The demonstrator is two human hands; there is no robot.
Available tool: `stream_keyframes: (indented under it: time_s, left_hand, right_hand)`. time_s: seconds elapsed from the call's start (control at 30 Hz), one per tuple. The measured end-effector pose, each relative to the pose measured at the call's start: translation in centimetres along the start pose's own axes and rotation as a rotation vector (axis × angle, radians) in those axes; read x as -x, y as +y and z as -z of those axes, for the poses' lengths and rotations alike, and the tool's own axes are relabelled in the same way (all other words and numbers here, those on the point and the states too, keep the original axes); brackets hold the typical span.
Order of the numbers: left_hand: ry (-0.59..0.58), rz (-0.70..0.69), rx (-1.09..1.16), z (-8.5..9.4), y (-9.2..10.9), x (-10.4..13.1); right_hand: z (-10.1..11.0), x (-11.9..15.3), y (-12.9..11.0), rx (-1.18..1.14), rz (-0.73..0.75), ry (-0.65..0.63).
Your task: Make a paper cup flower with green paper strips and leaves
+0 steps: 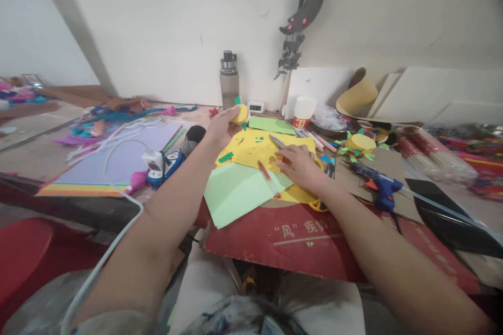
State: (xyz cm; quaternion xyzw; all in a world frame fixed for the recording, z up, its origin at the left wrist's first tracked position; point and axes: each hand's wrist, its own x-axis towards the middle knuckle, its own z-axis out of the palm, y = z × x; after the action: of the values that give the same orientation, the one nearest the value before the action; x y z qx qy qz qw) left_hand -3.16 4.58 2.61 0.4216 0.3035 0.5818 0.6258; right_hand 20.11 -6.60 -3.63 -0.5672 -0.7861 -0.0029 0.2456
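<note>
My left hand [223, 128] is raised over the left part of the yellow sheets, its fingers pinching a round yellow piece [241, 114] with green tabs. My right hand [301, 165] rests low over the yellow paper [251, 149], fingers apart, close to the grey pointed blades of scissors [277, 141]. Whether its fingers touch the blades is unclear. Yellow handles [317, 205] show below that wrist. A red-and-clear pen [269, 179] lies across the yellow paper and the pale green sheets [236, 193]. Small green scraps [226, 157] lie on the yellow paper.
A blue glue gun [385, 191] lies right, before a yellow disc with green tabs [360, 142]. Behind are a bottle [229, 84], paper cups [303, 112] and a green sheet [271, 125]. A power strip [167, 167] with a white cable and lilac paper [118, 159] are left.
</note>
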Motion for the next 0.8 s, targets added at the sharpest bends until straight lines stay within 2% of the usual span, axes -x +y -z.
stream_keyframes:
  time_s: [0.1, 0.23, 0.47, 0.63, 0.8]
  left_hand:
    - [-0.115, 0.053, -0.244, -0.2, -1.1, 0.5]
    - [-0.175, 0.078, -0.481, -0.4, -2.1, 1.0]
    - [-0.351, 0.209, -0.871, -0.4, -2.2, 1.8]
    - [-0.352, 0.135, -1.254, -1.2, -1.9, 2.6]
    - [-0.351, -0.034, -1.536, -1.5, -1.8, 2.5]
  right_hand:
    - [0.2, 0.0, -0.1, 0.008, -0.013, -0.006]
    - [0.4, 0.0, -0.4, 0.013, -0.04, -0.013]
    - [0.3, 0.0, -0.3, 0.002, -0.026, 0.006]
    - [0.0, -0.1, 0.0, -0.021, -0.001, 0.042]
    - [0.5, -0.2, -0.4, -0.018, -0.064, 0.014]
